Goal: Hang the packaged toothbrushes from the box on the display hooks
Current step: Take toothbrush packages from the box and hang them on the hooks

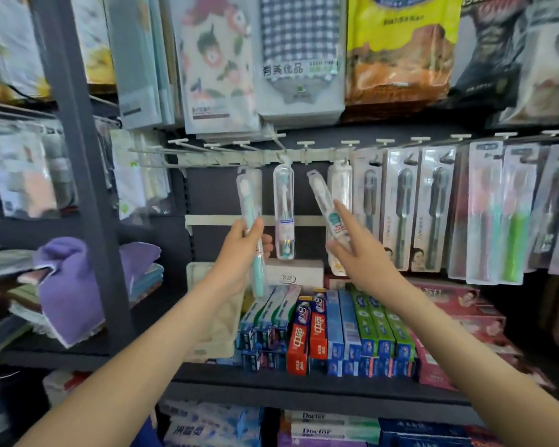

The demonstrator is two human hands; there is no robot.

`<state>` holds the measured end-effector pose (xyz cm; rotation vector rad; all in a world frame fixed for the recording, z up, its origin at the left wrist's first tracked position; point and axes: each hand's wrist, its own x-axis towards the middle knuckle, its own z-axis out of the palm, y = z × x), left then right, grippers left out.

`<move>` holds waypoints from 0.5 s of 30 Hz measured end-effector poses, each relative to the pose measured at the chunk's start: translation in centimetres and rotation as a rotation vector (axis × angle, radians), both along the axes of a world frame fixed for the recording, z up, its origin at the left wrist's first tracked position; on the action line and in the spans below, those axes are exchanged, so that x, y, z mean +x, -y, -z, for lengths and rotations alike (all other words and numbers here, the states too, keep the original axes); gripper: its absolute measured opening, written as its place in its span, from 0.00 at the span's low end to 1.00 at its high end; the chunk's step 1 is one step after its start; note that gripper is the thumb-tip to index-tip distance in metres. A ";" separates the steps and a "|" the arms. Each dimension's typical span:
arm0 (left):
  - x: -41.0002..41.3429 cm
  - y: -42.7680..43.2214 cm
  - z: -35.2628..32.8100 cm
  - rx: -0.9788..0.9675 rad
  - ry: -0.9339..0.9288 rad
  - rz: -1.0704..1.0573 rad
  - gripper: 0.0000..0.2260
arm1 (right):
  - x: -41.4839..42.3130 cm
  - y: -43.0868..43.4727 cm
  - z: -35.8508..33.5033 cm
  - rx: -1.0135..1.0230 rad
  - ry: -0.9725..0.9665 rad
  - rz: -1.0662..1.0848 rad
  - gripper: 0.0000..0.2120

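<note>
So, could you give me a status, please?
Left hand grips teal toothbrush pack; right hand pinches tilted pack. Neither hung yet. Hanging pack between the two; hooks above.

Hook rail (304, 153) above toothpaste boxes (336, 330); towels (68, 285) left of boxes; packaged toothbrushes (433, 214) hang from rail, right side.

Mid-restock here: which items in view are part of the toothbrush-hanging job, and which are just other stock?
Job:
left hand gripping the teal toothbrush pack
right hand pinching the white toothbrush pack
hanging toothbrush pack
display hooks

Just other stock:
toothpaste boxes
purple towel
carded toothbrushes on the right
checked cloth pack above
</note>
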<state>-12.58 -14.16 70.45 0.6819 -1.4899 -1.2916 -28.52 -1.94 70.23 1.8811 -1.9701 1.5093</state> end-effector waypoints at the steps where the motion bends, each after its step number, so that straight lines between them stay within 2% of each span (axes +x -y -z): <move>1: 0.2 0.3 0.0 0.000 -0.007 -0.004 0.09 | 0.5 0.3 0.1 -0.001 -0.021 -0.012 0.32; 7: 2.8 3.2 -0.6 0.001 -0.028 -0.060 0.15 | 4.7 4.8 -1.5 -0.116 -0.084 -0.021 0.28; 15: 4.3 5.4 -1.5 0.010 -0.048 0.042 0.14 | 7.9 8.4 -1.7 -0.127 -0.078 0.042 0.28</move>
